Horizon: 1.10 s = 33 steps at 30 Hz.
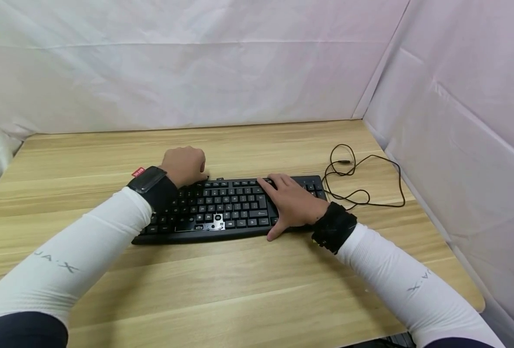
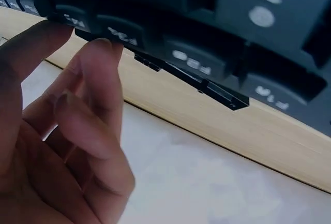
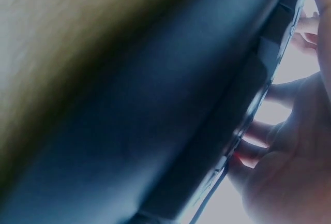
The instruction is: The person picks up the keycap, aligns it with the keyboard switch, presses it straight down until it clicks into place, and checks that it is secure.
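A black keyboard [image 1: 235, 234] lies across the wooden table, its lettered keys facing up. At its back edge, left of the middle, my left hand [image 1: 183, 165] has its fingers bent. The left wrist view shows the thumb and forefinger of that hand [image 2: 77, 125] pinching at the edge by the function keys; a thin black piece [image 2: 207, 87] juts out behind them, its kind unclear. My right hand [image 1: 298, 203] spans the keyboard's right part and grips it, thumb at the front edge, fingers toward the back. The keyboard's left end is partly hidden by my left wrist.
A thin black cable [image 1: 385, 205] lies in loose loops right of the keyboard, with a plug [image 1: 345, 162] among them. A small red tag [image 1: 138, 171] shows beside my left wristband. White cloth [image 1: 196, 72] hangs behind the table [image 1: 222, 295] and along its right side.
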Each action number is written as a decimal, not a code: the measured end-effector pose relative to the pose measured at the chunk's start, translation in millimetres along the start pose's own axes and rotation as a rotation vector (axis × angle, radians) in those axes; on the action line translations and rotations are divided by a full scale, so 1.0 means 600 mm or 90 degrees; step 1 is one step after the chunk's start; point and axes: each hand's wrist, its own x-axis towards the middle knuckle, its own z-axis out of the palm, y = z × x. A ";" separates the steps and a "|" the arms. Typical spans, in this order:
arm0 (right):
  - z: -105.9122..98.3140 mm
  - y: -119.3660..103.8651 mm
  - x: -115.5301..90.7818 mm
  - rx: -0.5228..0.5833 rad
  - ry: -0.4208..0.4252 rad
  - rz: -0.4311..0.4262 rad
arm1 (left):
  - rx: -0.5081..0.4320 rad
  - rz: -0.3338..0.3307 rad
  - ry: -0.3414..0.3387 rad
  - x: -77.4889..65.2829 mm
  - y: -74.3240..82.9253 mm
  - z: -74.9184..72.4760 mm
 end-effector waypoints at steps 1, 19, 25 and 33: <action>0.000 0.000 0.001 0.002 0.000 -0.001 | 0.002 0.002 0.004 -0.002 -0.002 0.000; -0.001 0.009 0.013 0.006 -0.001 -0.012 | 0.015 0.195 0.180 -0.103 -0.012 0.000; 0.000 0.024 0.011 0.010 -0.016 0.009 | -0.001 0.242 0.187 -0.119 -0.001 0.015; 0.004 0.031 0.010 0.018 -0.008 0.009 | -0.011 0.235 0.179 -0.133 0.002 0.049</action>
